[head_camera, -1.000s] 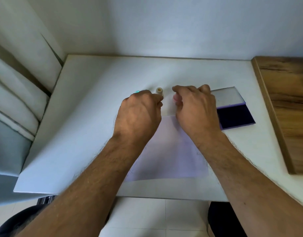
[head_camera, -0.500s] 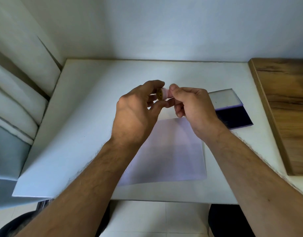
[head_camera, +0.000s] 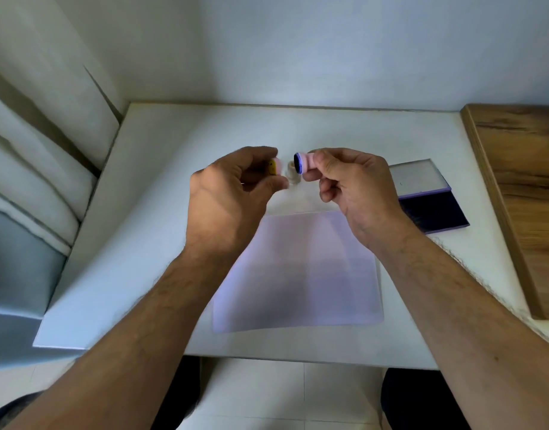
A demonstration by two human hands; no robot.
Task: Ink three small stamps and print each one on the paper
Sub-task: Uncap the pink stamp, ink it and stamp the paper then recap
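Paper (head_camera: 301,268) lies on table (head_camera: 161,187); ink pad (head_camera: 431,209) right; a stamp (head_camera: 292,176), perhaps, behind.

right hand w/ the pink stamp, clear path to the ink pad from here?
Probably yes. The right hand holds the pink stamp in the air, and the open ink pad lies just to its right on the table, lid folded back, nothing lying between them. The stamp faces sideways, so it would need turning down.

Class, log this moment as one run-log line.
left hand: holds cap | right hand: holds pink stamp, dark face showing | ink pad: open | paper: no print visible
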